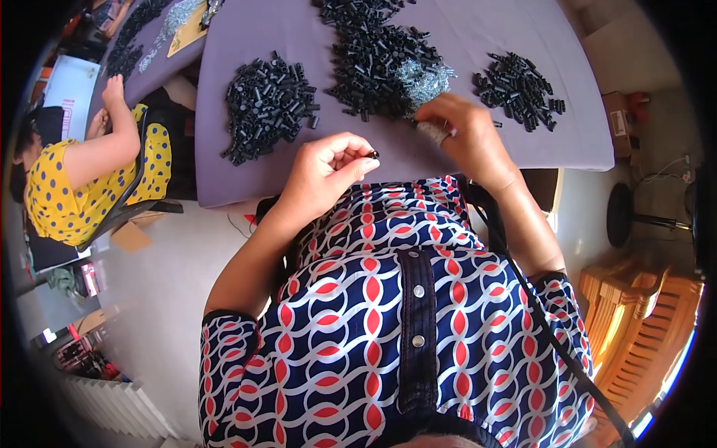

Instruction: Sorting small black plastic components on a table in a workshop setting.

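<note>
Resting between the thumb and fingertips of the left hand [328, 173], a small black part [373, 154] is held over the table [467, 33] near its front edge, with the fingers closed narrowly around it. The right hand [472, 133] is bent down at the near side of a heap of clear pieces [426, 81], its fingertips brought close together; whether anything is gripped there cannot be made out. A whitish wrap [435, 133] is worn on one of its fingers. By the look of it, one part is being dealt with singly and is not yet put down. Much appears to be left: the large middle pile of black parts [373, 63] is spread well back across the cloth, and the clear heap lying against it is far from used up. Black parts are also gathered in a left pile [270, 104] and a smaller right pile [520, 89], set apart from the middle one; which of these, if any, has been finished cannot be judged at this size.
</note>
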A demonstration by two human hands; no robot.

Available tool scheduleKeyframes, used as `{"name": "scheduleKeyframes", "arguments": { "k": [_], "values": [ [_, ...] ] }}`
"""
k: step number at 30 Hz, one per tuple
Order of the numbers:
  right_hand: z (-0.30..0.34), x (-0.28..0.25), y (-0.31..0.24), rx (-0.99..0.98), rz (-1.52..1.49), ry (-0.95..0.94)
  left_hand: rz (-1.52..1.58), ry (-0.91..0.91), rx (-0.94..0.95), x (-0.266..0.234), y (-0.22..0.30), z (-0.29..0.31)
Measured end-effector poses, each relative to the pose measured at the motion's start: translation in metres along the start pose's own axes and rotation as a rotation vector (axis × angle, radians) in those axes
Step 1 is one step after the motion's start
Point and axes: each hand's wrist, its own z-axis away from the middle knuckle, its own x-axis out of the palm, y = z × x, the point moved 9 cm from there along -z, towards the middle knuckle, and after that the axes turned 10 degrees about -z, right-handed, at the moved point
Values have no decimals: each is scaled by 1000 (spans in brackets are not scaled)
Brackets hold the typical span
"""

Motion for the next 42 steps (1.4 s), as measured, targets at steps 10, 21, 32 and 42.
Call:
{"name": "scheduleKeyframes", "arguments": {
  "k": [10,21,32,42],
  "values": [
    [-2,22,-11,-139,192,-8,12,61,57,-9,-4,-3],
    [10,-2,15,65,-21,53,22,53,44,-9,-6,-7],
    [-4,38,-12,-68,298,-18,16,45,38,-9,-7,-8],
    [-9,39,-13,-61,315,-47,6,35,21,-8,-11,-13]
  ]
}}
